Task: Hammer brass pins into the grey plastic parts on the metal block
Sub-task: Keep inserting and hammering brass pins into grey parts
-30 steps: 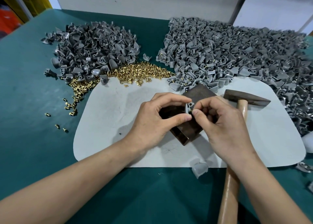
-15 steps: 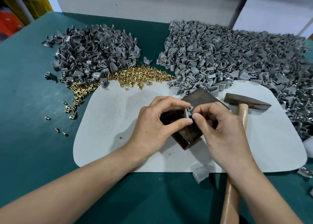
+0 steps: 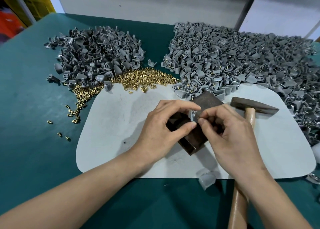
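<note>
As held at frame centre, grey plastic part (image 3: 193, 114): pinched by left hand (image 3: 159, 135) atop metal block (image 3: 207, 100).
Right hand (image 3: 232, 135): fingertips (image 3: 202, 124) pinching part's right edge.
Hammer (image 3: 254, 107): beside block's right edge.
Open room: white mat (image 3: 112, 121), centre-left.

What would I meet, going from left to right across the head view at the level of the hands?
loose brass pins → white mat → left hand → grey plastic part → right hand → hammer head → right pile of grey parts. The metal block lies under the hands, so it is left out.
</note>
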### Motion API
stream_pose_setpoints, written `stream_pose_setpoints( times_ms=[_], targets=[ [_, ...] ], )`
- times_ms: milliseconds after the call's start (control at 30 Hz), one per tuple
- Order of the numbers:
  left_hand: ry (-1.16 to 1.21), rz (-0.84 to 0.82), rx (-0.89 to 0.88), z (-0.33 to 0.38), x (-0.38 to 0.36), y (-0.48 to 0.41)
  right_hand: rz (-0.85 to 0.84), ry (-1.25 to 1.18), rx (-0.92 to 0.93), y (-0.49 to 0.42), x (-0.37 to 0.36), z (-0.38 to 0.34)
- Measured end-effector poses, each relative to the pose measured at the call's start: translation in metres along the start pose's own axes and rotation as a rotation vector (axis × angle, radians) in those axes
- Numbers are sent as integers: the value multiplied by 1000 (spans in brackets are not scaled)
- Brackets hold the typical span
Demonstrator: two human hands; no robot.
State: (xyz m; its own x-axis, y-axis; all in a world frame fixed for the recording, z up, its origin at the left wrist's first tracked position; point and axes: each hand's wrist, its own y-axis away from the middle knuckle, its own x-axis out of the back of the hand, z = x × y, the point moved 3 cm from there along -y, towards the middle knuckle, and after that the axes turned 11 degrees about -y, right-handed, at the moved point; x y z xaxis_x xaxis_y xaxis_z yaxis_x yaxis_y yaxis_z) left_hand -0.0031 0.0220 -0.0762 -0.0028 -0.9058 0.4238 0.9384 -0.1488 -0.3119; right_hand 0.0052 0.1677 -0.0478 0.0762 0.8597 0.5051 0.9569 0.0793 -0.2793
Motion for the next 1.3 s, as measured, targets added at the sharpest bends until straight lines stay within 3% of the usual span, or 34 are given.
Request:
stream_pose_setpoints(
  times_ms=[333, 700, 900, 1300],
  targets=[
    [-72, 82, -137, 5, 1, 0, -60, -229, -119, 0, 1, 3],
    [-27, 105, -112, 4, 2, 1, -57, -501, -266, -2, 1, 12],
    [-2, 56, -6, 3, 2, 2, -25, -325, -178, -4, 9, 10],
    [-77, -32, -33, 2, -1, 1, -52, -53, -84, -2, 7, 3]
  ],
)
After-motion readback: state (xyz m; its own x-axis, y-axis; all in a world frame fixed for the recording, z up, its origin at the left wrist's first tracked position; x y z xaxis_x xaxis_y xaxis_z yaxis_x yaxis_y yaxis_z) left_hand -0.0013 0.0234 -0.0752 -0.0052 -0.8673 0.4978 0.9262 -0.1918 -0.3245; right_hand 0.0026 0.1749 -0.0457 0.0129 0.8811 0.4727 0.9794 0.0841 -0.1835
